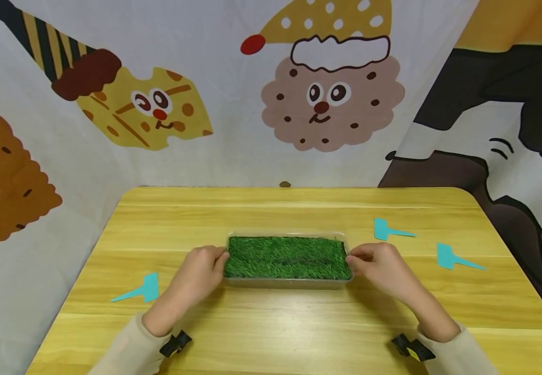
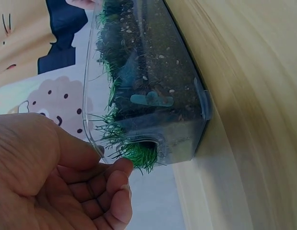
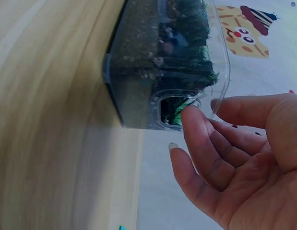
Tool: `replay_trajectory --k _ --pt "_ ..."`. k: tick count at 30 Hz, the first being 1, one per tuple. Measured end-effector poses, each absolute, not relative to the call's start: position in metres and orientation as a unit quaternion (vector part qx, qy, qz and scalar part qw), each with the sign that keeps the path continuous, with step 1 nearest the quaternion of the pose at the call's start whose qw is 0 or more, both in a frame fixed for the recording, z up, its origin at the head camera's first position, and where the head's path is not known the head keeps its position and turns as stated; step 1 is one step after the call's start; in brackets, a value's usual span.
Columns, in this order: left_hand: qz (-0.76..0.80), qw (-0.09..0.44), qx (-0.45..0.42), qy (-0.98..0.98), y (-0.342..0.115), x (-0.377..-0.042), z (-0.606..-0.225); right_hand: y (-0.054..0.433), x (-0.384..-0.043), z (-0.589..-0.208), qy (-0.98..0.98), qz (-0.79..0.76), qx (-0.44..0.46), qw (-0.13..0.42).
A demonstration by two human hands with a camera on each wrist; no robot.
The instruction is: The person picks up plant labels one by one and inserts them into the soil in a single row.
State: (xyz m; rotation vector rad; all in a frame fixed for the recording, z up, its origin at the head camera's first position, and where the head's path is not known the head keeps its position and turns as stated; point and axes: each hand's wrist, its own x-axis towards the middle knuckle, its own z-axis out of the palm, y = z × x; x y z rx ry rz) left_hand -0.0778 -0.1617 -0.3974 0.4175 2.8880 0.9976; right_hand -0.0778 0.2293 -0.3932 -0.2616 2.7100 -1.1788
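Observation:
A clear plastic box (image 1: 290, 284) stands on the table, topped with a sheet of green grass-like turf (image 1: 275, 257). Soil with pale specks (image 2: 160, 57) shows through its side. My left hand (image 1: 201, 271) pinches the rim at the box's left end between thumb and index finger, beside a cut-out where green blades (image 2: 141, 155) poke out. At the opposite end, my right hand (image 1: 381, 268) pinches the rim between thumb and index finger near a similar handle hole (image 3: 170, 112). The other fingers of the right hand are loosely bent below the rim.
On the wooden table (image 1: 280, 328) lie two light-blue T-shaped plant labels at the right, a farther label (image 1: 381, 229) and a nearer label (image 1: 446, 256). A third blue label (image 1: 150, 287) lies left of my left hand. Behind the table hangs a cartoon-printed cloth (image 1: 233, 166).

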Motion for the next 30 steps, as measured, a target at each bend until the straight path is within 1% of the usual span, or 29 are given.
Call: replay_trajectory --k 5,12,20,25,30 --pt "0.321 0.040 0.132 0.937 -0.156 -0.075 -0.397 0.236 -0.074 -0.387 0.908 -0.393 -0.078 0.122" --pt "0.322 0.042 0.148 0.934 -0.149 -0.070 -0.398 0.245 -0.070 -0.380 0.900 -0.398 -0.075 0.163" --pt "0.328 0.036 0.169 0.929 -0.145 -0.067 -0.397 0.252 -0.065 -0.376 0.893 -0.404 -0.056 0.193" --pt "0.326 0.036 0.181 0.927 -0.142 -0.065 -0.397 0.257 -0.064 -0.377 0.889 -0.406 -0.056 0.202" --pt "0.338 0.048 0.172 0.924 -0.140 -0.061 -0.395 0.261 -0.063 -0.375 0.889 -0.403 -0.055 0.209"
